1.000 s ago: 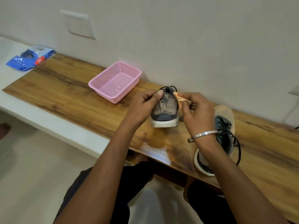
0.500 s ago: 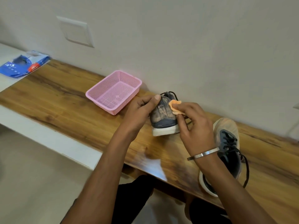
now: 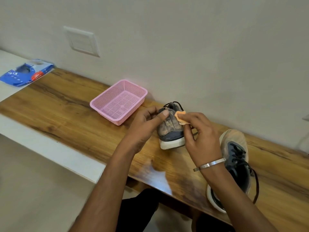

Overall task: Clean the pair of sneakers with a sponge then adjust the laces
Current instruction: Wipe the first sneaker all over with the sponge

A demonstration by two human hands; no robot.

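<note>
The worn sneaker [image 3: 170, 129] stands on the wooden bench [image 3: 66, 114] near the wall, heel toward the person, its length running away toward the wall. The left hand [image 3: 147, 123] grips its heel collar, thumb on top. The right hand [image 3: 199, 136] pinches a small orange sponge [image 3: 180, 117] against the upper; half a second ago the sponge sat slightly lower. The second sneaker [image 3: 237, 164] lies just right, partly behind the right wrist. A pink basket [image 3: 118, 101] sits left, a blue packet [image 3: 25, 72] well beyond.
</note>
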